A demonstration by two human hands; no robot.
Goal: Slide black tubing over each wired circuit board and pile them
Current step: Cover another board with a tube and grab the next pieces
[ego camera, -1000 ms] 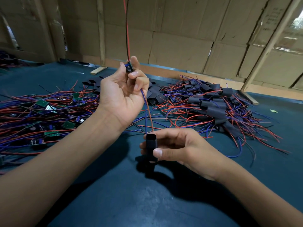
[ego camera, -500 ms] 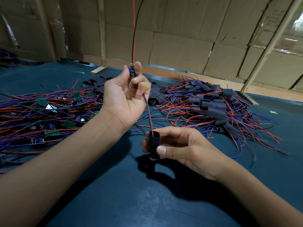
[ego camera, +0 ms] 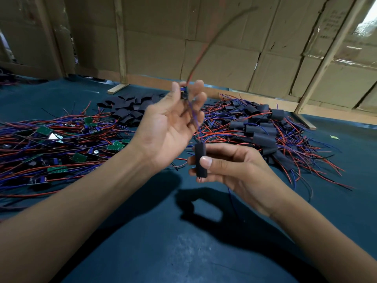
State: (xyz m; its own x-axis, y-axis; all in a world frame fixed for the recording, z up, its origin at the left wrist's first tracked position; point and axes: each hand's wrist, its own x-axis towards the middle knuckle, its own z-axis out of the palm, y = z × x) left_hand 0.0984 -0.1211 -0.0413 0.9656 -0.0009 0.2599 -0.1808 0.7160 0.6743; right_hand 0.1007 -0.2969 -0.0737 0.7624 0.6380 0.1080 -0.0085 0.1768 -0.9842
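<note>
My right hand (ego camera: 234, 170) grips a short black tube (ego camera: 199, 152) upright between thumb and fingers, low over the teal table (ego camera: 183, 252). Red and blue wires (ego camera: 193, 119) run from the tube's top up to a small circuit board (ego camera: 184, 93). The board sits by the thumb of my left hand (ego camera: 167, 129), which is raised with its fingers spread and straightened. The board's other wires arc up and to the right, blurred. A blue wire hangs out below the tube.
A heap of bare wired boards (ego camera: 61, 144) lies at the left. Loose black tube pieces (ego camera: 126, 111) are piled behind my left hand. Sleeved boards (ego camera: 263, 131) are piled at the right. Cardboard walls and wooden posts close the back.
My left hand's fingers have uncurled from around the board and spread. The upper wires have swung to the right. The tube has moved up along the wires.
</note>
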